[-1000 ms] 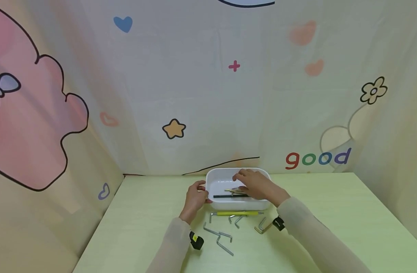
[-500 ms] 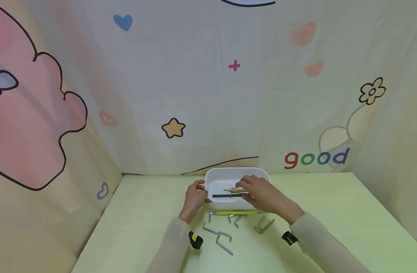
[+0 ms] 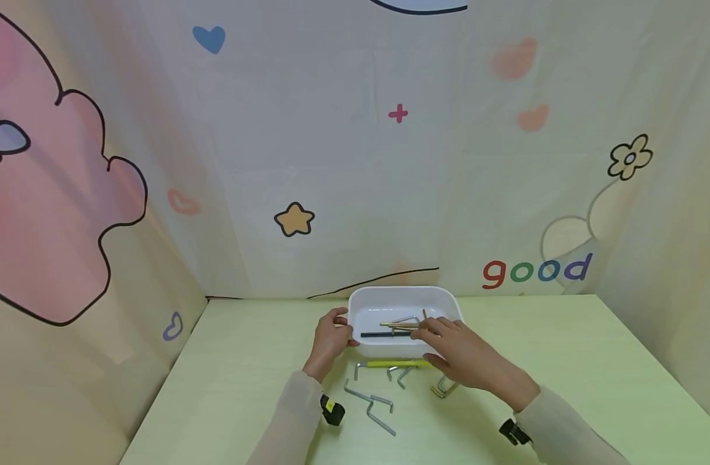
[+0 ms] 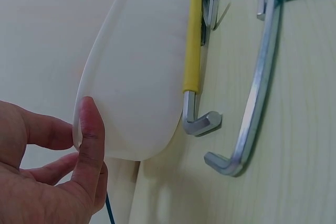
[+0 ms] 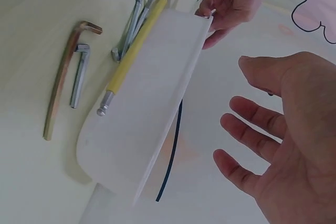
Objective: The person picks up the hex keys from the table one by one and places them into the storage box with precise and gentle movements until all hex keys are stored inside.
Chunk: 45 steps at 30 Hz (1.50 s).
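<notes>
My left hand (image 3: 331,337) pinches the left rim of a white plastic tray (image 3: 389,351); the left wrist view shows thumb and fingers on its edge. Above the tray's front right rim is my right hand (image 3: 468,355), fingers spread and holding nothing in the right wrist view (image 5: 294,124). A black hex key (image 3: 380,334) and several brass-coloured and silver hex keys (image 3: 395,325) lie inside the tray, partly hidden by my right hand. Along the tray's front wall lies a hex key with a yellow sleeve (image 3: 392,364); its right end is hidden in the head view.
Several bare silver hex keys (image 3: 382,424) lie on the pale wooden table in front of the tray. To their right, a bronze-coloured hex key (image 5: 62,85) sits beside a short silver one (image 5: 80,74). A printed curtain (image 3: 355,161) hangs behind the table.
My right hand has drawn back from over the tray's inside, moving right and toward me. More hex keys in the tray now show. The left hand stays at the rim.
</notes>
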Motion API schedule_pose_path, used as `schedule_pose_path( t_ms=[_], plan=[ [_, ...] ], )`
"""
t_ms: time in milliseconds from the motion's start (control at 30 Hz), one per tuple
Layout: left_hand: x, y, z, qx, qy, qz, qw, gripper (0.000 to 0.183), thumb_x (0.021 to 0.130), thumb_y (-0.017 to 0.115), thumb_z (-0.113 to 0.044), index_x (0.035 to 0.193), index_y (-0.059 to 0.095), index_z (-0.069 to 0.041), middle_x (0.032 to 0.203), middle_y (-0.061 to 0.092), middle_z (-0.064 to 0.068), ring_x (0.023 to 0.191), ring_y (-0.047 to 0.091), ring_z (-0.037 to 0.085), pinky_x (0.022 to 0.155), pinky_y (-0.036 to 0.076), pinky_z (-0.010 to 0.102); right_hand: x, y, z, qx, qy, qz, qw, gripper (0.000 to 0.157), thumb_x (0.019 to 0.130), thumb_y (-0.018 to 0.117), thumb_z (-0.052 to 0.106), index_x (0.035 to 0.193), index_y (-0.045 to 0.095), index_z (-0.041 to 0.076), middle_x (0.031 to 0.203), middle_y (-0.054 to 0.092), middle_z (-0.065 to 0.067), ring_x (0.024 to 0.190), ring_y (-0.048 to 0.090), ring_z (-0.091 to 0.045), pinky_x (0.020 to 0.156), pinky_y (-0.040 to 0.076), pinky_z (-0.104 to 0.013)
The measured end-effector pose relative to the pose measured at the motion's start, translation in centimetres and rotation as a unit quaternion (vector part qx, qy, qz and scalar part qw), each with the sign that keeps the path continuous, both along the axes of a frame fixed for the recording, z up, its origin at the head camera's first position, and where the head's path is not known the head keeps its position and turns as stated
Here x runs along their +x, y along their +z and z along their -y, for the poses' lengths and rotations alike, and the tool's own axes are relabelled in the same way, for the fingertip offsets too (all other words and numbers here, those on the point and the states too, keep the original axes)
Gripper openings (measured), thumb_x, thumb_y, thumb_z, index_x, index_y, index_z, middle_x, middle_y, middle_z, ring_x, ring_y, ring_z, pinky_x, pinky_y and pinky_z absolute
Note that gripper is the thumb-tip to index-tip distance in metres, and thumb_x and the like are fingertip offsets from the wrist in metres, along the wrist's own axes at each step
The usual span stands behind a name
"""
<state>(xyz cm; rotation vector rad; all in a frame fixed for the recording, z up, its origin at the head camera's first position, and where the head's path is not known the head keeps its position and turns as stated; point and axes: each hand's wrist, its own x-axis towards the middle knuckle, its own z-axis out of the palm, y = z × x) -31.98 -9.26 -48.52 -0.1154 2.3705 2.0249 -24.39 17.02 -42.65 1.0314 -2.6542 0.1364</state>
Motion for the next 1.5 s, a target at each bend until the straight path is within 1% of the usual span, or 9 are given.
schedule_pose_path(
  t_ms=[233,467,667,900,1033,1133,1267,1500],
  plan=[
    [0.0,0.2,0.1,0.004,-0.001,-0.003,1.0,0.052,0.085,0.054,0.004,0.136,0.051,0.001,0.101,0.05,0.013,0.066,0.057,0.016,0.061,0.059,0.028,1.1,-0.7,-0.5,-0.001,0.004,0.0,1.0,0.043,0.085,0.077,0.02,0.125,0.06,0.019,0.125,0.061,-0.002,0.116,0.058,-0.024,0.092,0.052,-0.045],
    [0.1,0.1,0.1,0.0,-0.004,0.0,1.0,0.052,0.085,0.054,0.003,0.137,0.051,0.001,0.103,0.052,0.013,0.068,0.058,0.016,0.062,0.06,0.028,2.2,-2.0,-1.2,0.007,-0.008,0.035,0.999,0.044,0.086,0.076,0.025,0.126,0.06,0.02,0.122,0.062,0.002,0.115,0.059,-0.02,0.091,0.052,-0.044],
    [0.1,0.0,0.1,0.0,-0.005,-0.002,1.0,0.052,0.085,0.054,0.002,0.137,0.051,0.0,0.102,0.052,0.013,0.067,0.059,0.016,0.062,0.059,0.027,2.7,-3.2,-1.9,0.01,-0.006,0.04,0.999,0.043,0.086,0.075,0.023,0.125,0.06,0.022,0.119,0.061,0.005,0.114,0.058,-0.018,0.089,0.052,-0.041],
    [0.0,0.0,0.1,0.004,-0.002,-0.003,1.0,0.052,0.085,0.054,0.003,0.136,0.052,0.0,0.101,0.05,0.012,0.068,0.057,0.016,0.062,0.06,0.029,2.9,-4.4,-2.7,0.012,-0.002,0.047,0.999,0.038,0.085,0.075,0.019,0.12,0.061,0.022,0.116,0.061,0.006,0.11,0.058,-0.017,0.085,0.052,-0.04],
    [0.0,0.0,0.0,0.003,0.002,-0.001,1.0,0.052,0.084,0.054,0.004,0.136,0.052,0.0,0.102,0.05,0.013,0.069,0.057,0.017,0.063,0.06,0.03,2.8,-5.0,-3.2,0.019,-0.009,0.059,0.998,0.034,0.086,0.074,0.021,0.118,0.061,0.022,0.117,0.061,0.005,0.111,0.059,-0.017,0.084,0.053,-0.041],
    [-0.1,0.0,0.0,-0.001,0.004,0.0,1.0,0.052,0.085,0.054,0.004,0.136,0.052,-0.001,0.103,0.05,0.013,0.069,0.057,0.017,0.062,0.06,0.028,2.7,-5.3,-3.7,0.024,-0.018,0.076,0.997,0.033,0.086,0.074,0.022,0.117,0.062,0.023,0.119,0.061,0.005,0.111,0.059,-0.018,0.084,0.053,-0.042],
    [0.0,0.0,0.0,0.001,0.003,0.0,1.0,0.052,0.084,0.054,0.005,0.136,0.052,0.0,0.102,0.051,0.013,0.07,0.057,0.017,0.061,0.059,0.027,2.4,-5.7,-4.1,0.029,-0.028,0.093,0.995,0.031,0.086,0.074,0.021,0.114,0.063,0.024,0.117,0.061,0.007,0.109,0.059,-0.017,0.083,0.054,-0.041],
    [0.0,0.0,0.0,0.004,-0.001,0.001,1.0,0.052,0.085,0.054,0.004,0.136,0.051,0.0,0.103,0.051,0.013,0.07,0.058,0.017,0.061,0.059,0.027,2.1,-6.1,-4.6,0.023,-0.028,0.102,0.994,0.027,0.087,0.073,0.019,0.112,0.065,0.024,0.111,0.06,0.008,0.104,0.058,-0.015,0.081,0.053,-0.038]
  ],
)
